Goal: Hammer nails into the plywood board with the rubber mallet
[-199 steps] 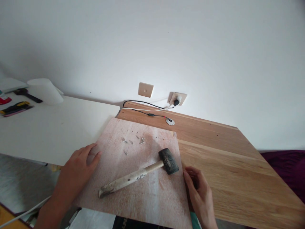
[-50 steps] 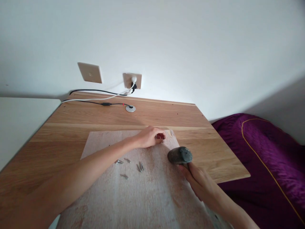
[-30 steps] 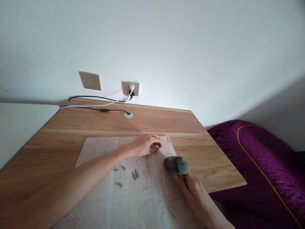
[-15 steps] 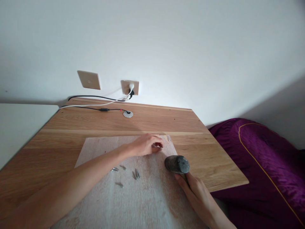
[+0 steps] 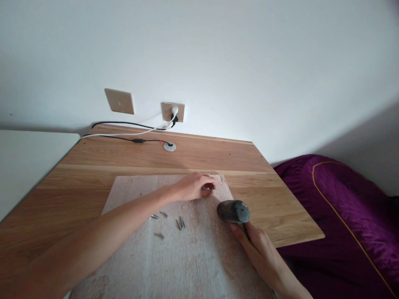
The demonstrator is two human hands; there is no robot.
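Note:
Near the far right corner of a pale whitish board (image 5: 187, 257), my left hand (image 5: 195, 187) has its fingers pinched on a small silvery nail (image 5: 213, 189); the fingers hide most of it. My right hand (image 5: 260, 247) is wrapped round the handle of a hammer (image 5: 233, 211) with a thick, dark, worn head. That head is over the board's right edge, nearer to me than my left fingers and apart from them. Several loose nails (image 5: 181, 223) lie on the board, to the right of and below my left forearm.
Under the board is a wooden desk (image 5: 268, 187) against a white wall. Cables (image 5: 124, 135) run along its back to a wall socket (image 5: 179, 112) and a round grommet (image 5: 169, 146). A white surface (image 5: 34, 162) adjoins on the left; purple fabric (image 5: 336, 207) lies at the right.
The view has shifted slightly. My left fingers have turned a little around the nail, less of which shows now. The hammer stays near the board's right edge in my right hand.

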